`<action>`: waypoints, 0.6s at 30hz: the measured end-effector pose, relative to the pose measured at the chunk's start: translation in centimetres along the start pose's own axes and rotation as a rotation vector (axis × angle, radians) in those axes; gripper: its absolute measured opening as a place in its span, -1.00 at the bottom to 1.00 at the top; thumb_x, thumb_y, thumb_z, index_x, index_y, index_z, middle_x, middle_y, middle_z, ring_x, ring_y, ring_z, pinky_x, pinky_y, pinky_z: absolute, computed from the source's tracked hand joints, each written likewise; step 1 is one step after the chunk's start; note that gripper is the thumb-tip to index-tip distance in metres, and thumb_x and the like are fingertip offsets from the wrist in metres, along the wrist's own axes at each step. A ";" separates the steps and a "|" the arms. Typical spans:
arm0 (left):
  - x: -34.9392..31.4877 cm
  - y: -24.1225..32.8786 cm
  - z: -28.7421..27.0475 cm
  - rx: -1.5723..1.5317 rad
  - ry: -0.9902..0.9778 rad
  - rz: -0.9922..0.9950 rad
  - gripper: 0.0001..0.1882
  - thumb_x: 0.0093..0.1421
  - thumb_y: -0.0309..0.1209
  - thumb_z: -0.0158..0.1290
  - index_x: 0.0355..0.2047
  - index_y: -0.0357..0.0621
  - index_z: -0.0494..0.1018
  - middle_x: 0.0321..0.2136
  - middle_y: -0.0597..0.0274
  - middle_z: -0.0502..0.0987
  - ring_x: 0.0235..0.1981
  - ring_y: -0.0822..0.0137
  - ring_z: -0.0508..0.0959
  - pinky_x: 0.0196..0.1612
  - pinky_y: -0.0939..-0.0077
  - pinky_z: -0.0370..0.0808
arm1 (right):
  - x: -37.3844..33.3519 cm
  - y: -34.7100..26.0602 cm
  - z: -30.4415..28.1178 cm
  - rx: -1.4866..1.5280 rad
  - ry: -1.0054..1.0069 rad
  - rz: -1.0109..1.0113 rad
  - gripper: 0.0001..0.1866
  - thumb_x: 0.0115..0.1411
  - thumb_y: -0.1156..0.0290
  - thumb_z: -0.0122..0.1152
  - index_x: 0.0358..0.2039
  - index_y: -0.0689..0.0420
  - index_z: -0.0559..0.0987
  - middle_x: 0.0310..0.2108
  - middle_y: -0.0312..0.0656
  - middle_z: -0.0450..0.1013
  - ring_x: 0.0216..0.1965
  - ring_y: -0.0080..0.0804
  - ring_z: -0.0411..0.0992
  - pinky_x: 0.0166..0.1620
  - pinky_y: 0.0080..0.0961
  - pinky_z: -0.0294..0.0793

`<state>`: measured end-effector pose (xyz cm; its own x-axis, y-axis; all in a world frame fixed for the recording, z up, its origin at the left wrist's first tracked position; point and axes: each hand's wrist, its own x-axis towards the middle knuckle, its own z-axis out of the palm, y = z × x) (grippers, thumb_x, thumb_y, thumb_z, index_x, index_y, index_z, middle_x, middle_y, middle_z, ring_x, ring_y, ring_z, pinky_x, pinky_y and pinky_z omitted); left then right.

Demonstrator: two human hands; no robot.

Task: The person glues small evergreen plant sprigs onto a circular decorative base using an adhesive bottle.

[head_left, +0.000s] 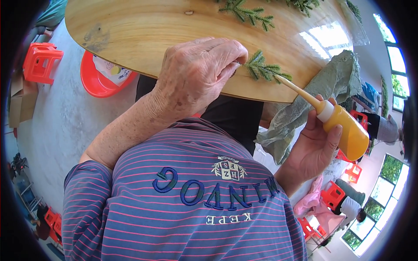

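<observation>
My left hand (198,71) pinches the stem end of a small green artificial pine sprig (262,69) just over the near edge of the wooden table. The sprig's needles point to the right. In my right hand (315,145) is a yellow squeeze bottle (347,132) with a white collar and a long tapered nozzle, its fingers wrapped around the upper body. The bottle is tilted, and the nozzle tip meets the sprig's outer needles; whether it presses on them or lies just in front, I cannot tell.
More pine sprigs (249,15) lie on the far part of the wooden table (143,35). A crumpled grey-green cloth (322,82) hangs over its right edge. To the left are a red basin (93,78), a red stool (41,63) and a cardboard box (24,104). Other people sit at the right.
</observation>
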<state>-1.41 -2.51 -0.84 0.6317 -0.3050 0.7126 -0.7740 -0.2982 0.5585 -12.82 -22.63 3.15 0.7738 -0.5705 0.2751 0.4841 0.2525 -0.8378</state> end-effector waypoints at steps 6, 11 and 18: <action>-0.1 -0.1 0.1 0.004 0.006 0.002 -0.81 -0.09 -0.66 0.18 -0.47 -0.17 0.43 -0.60 0.27 0.44 -0.63 0.40 0.45 -0.58 0.59 0.36 | 0.0 -0.1 -0.1 -0.007 0.003 -0.001 -0.54 0.26 0.41 -0.01 0.06 0.42 0.18 0.03 0.26 0.24 0.07 0.20 0.26 -0.03 -0.27 0.54; 0.0 0.0 0.1 0.003 0.002 -0.003 -0.81 -0.09 -0.67 0.17 -0.47 -0.17 0.43 -0.60 0.27 0.44 -0.63 0.40 0.45 -0.58 0.59 0.36 | 0.0 -0.3 -0.1 0.001 -0.005 0.000 -0.55 0.25 0.41 -0.01 0.05 0.42 0.20 0.02 0.25 0.25 0.07 0.19 0.25 -0.03 -0.28 0.53; 0.1 0.1 0.0 0.005 0.003 -0.001 -0.80 -0.09 -0.67 0.17 -0.46 -0.16 0.43 -0.60 0.27 0.44 -0.63 0.40 0.45 -0.58 0.60 0.36 | 0.1 -0.3 -0.2 -0.005 0.001 -0.006 -0.55 0.25 0.41 -0.01 0.05 0.42 0.21 0.02 0.25 0.25 0.07 0.18 0.26 -0.02 -0.27 0.53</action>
<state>-1.44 -2.61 -0.74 0.6327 -0.3023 0.7129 -0.7729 -0.3028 0.5576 -12.99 -22.90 3.32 0.7704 -0.5729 0.2798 0.4869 0.2453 -0.8383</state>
